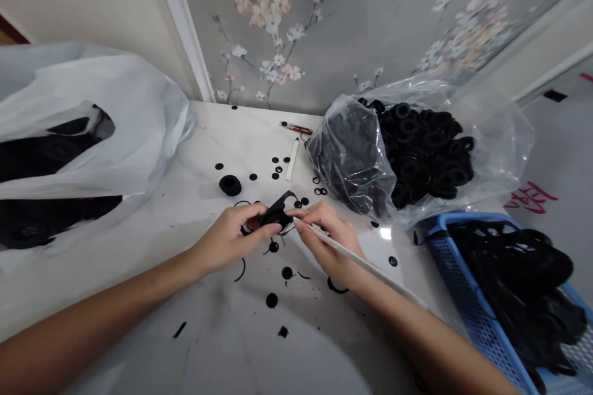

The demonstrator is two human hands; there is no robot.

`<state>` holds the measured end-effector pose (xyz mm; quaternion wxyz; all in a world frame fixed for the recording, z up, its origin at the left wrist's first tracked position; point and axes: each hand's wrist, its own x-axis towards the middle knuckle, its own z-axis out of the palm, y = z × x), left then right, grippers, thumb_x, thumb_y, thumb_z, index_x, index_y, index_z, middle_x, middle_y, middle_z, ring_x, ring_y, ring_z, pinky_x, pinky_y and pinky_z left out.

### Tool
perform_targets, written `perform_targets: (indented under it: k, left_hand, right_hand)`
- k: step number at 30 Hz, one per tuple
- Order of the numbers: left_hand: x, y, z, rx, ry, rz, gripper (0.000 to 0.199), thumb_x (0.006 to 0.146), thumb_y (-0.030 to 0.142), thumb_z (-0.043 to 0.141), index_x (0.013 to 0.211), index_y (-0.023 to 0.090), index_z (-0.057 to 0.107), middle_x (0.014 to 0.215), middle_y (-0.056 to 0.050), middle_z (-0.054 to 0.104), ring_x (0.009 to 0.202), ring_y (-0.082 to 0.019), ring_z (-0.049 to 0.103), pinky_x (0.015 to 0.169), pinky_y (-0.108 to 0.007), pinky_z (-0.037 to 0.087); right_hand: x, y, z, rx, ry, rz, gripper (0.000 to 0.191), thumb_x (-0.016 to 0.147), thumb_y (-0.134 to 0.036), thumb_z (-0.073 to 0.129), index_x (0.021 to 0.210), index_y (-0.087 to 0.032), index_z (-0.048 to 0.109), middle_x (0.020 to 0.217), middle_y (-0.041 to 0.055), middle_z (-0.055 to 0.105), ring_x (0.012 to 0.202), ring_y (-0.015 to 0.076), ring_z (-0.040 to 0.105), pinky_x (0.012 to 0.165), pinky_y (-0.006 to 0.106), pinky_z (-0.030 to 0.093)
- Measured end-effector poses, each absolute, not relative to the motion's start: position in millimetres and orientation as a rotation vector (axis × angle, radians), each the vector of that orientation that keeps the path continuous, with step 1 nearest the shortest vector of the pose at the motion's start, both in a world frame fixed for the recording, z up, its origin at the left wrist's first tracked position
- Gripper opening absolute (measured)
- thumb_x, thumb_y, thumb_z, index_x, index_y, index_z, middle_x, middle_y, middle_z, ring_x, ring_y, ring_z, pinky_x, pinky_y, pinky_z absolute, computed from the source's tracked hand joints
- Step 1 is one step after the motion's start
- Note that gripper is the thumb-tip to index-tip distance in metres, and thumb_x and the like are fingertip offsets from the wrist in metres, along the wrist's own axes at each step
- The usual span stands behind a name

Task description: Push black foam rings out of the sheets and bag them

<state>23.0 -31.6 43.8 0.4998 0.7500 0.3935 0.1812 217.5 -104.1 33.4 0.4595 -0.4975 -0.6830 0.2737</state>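
Black piece (277, 213) — between left fingers (266, 230), right fingers (296, 220) touching

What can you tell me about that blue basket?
The blue basket looks like plastic, with a smooth solid rim and walls pierced by many small holes. It is open at the top, rests upright at the right side of the white table, and runs out of the picture at the lower right. Black pieces, some ring-shaped, fill much of it and rise above the rim. The clear bag lies just beyond it. Neither hand touches it.
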Motion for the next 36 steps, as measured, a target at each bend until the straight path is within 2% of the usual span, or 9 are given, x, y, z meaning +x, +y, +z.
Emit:
perform_targets:
  k: [6, 10, 15, 19, 21, 24, 26, 30, 36]
  left_hand:
    - [25.8, -36.5, 38.6, 1.734, 1.051, 0.399, 0.028, 0.082, 0.039, 0.060, 0.066, 0.016, 0.056, 0.060, 0.003, 0.052, 0.058, -0.010, 0.050, 0.052, -0.021, 0.037]
    - [25.8, -37.7, 39.0, 1.723, 1.044, 0.413, 0.027, 0.079, 0.037, 0.060, 0.064, 0.015, 0.055, 0.059, 0.003, 0.050, 0.056, -0.010, 0.048, 0.051, -0.020, 0.037]
    - [28.0, -37.2, 39.1, 1.707, 1.027, 0.449, 0.022, 0.076, 0.033, 0.060, 0.063, 0.015, 0.056, 0.057, 0.004, 0.050, 0.052, -0.008, 0.045, 0.048, -0.019, 0.036]
    - [27.7, -35.6, 37.7, 1.706, 1.025, 0.455, 0.020, 0.074, 0.031, 0.061, 0.063, 0.015, 0.058, 0.057, 0.003, 0.050, 0.054, -0.008, 0.046, 0.050, -0.019, 0.037]
    - [26.4, -33.6, 35.8, 1.691, 1.002, 0.458, 0.018, 0.073, 0.030, 0.062, 0.065, 0.014, 0.059, 0.058, 0.003, 0.050, 0.053, -0.008, 0.046, 0.049, -0.018, 0.037]
    - [24.2, -30.8, 32.2, 1.642, 0.966, 0.452, 0.017, 0.074, 0.029, 0.062, 0.064, 0.014, 0.058, 0.055, 0.004, 0.049, 0.052, -0.008, 0.047, 0.048, -0.018, 0.037]
    - [23.1, -30.5, 29.9, 1.602, 0.954, 0.440, 0.019, 0.076, 0.028, 0.060, 0.063, 0.015, 0.056, 0.055, 0.004, 0.049, 0.051, -0.009, 0.050, 0.048, -0.019, 0.040]
    - [21.8, -33.6, 26.8, 1.583, 0.930, 0.416, 0.018, 0.080, 0.030, 0.057, 0.069, 0.015, 0.058, 0.062, 0.002, 0.052, 0.055, -0.011, 0.054, 0.051, -0.021, 0.047]
    - [20.3, -35.7, 27.4, 1.630, 0.901, 0.403, 0.022, 0.081, 0.031, 0.058, 0.066, 0.015, 0.056, 0.062, 0.002, 0.049, 0.057, -0.011, 0.055, 0.052, -0.021, 0.049]
  right_hand:
    - [210.0, -102.2, 20.3, -1.249, -1.956, 0.167, 0.014, 0.093, -0.010, 0.048, 0.088, -0.022, 0.054, 0.104, 0.0078, 0.071, 0.072, 0.0186, 0.053, 0.068, 0.036, 0.049]
    - [203.7, -104.3, 16.2, -1.274, -1.997, 0.021, 0.016, 0.091, -0.005, 0.049, 0.088, -0.020, 0.053, 0.101, 0.0075, 0.071, 0.071, 0.0186, 0.047, 0.067, 0.036, 0.046]
    - [196.5, -108.5, 15.3, -1.373, -2.011, -0.040, 0.020, 0.090, -0.006, 0.048, 0.078, -0.021, 0.046, 0.099, 0.0078, 0.070, 0.074, 0.0199, 0.045, 0.069, 0.036, 0.044]
    - [190.6, -110.8, 13.4, -1.420, -2.007, -0.033, 0.022, 0.090, -0.008, 0.048, 0.074, -0.022, 0.041, 0.085, 0.0066, 0.067, 0.073, 0.0203, 0.045, 0.069, 0.035, 0.043]
    - [190.0, -110.5, 13.2, -1.427, -1.982, 0.004, 0.023, 0.090, -0.007, 0.047, 0.073, -0.022, 0.041, 0.078, 0.0061, 0.065, 0.072, 0.0204, 0.045, 0.068, 0.035, 0.043]
    - [197.2, -106.3, 15.9, -1.345, -1.912, 0.199, 0.022, 0.091, -0.010, 0.047, 0.073, -0.022, 0.042, 0.085, 0.0072, 0.068, 0.073, 0.0194, 0.050, 0.068, 0.034, 0.045]
    - [206.8, -101.9, 19.6, -1.254, -1.790, 0.527, 0.019, 0.091, -0.016, 0.050, 0.075, -0.023, 0.044, 0.089, 0.0063, 0.070, 0.077, 0.0184, 0.059, 0.069, 0.033, 0.048]
    - [222.7, -94.8, 26.4, -1.162, -1.346, 1.088, 0.021, 0.090, -0.027, 0.058, 0.072, -0.023, 0.047, 0.076, 0.0007, 0.069, 0.085, 0.0189, 0.070, 0.076, 0.033, 0.053]
    - [223.3, -94.4, 28.0, -1.125, -1.229, 1.201, 0.020, 0.087, -0.030, 0.064, 0.072, -0.023, 0.052, 0.074, 0.0005, 0.070, 0.088, 0.0200, 0.072, 0.081, 0.036, 0.054]
